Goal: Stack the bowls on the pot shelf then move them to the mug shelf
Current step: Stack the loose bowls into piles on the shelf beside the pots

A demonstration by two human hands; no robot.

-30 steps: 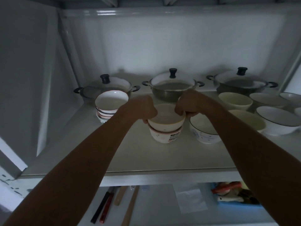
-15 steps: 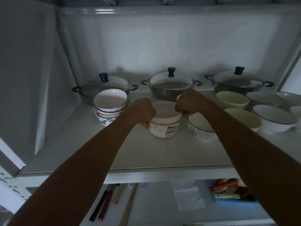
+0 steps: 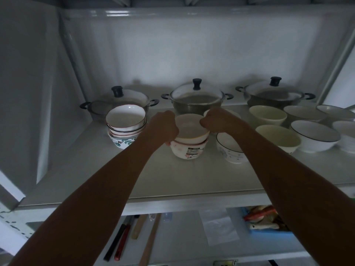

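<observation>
A cream bowl (image 3: 192,129) sits nested in a white patterned bowl (image 3: 189,150) at the middle of the pot shelf (image 3: 115,173). My left hand (image 3: 163,127) grips the cream bowl's left rim, with fingers reaching down to the lower bowl. On its right rim my right hand (image 3: 217,120) is closed. To the left stands a stack of several bowls (image 3: 125,127) with a floral one at the bottom. A speckled bowl (image 3: 229,150) sits just right of the held pair.
Three lidded pots line the shelf's back: left pot (image 3: 117,100), middle pot (image 3: 196,98), right pot (image 3: 274,95). Loose cream bowls (image 3: 276,137) and dark-rimmed white bowls (image 3: 315,137) crowd the right side. A lower shelf holds wooden utensils (image 3: 149,240) and a blue box (image 3: 265,221).
The cream bowl has come down into the patterned bowl and sits deeper in it. Both hands lowered with it and stay on its rim.
</observation>
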